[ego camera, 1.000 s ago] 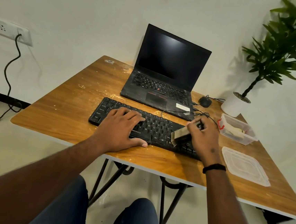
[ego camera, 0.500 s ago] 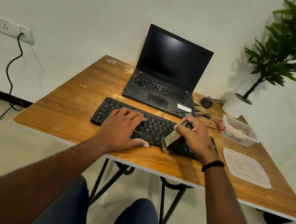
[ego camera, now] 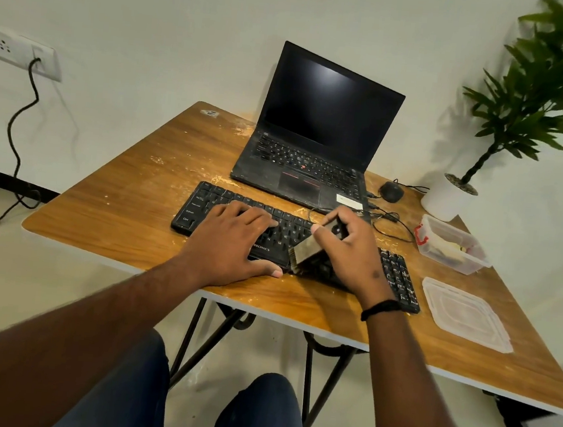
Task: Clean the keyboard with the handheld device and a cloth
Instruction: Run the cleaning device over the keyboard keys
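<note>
Our black keyboard lies across the near middle of the wooden counter, in front of the open laptop. Our left hand presses flat on its left half, fingers spread, thumb at the front edge. Our right hand is clamped on the handheld device, whose broad end touches the keys near the middle. Crumbs dot the counter. A mouse sits beside the laptop; farther right stand an open plastic container, its lid and a potted plant.
</note>
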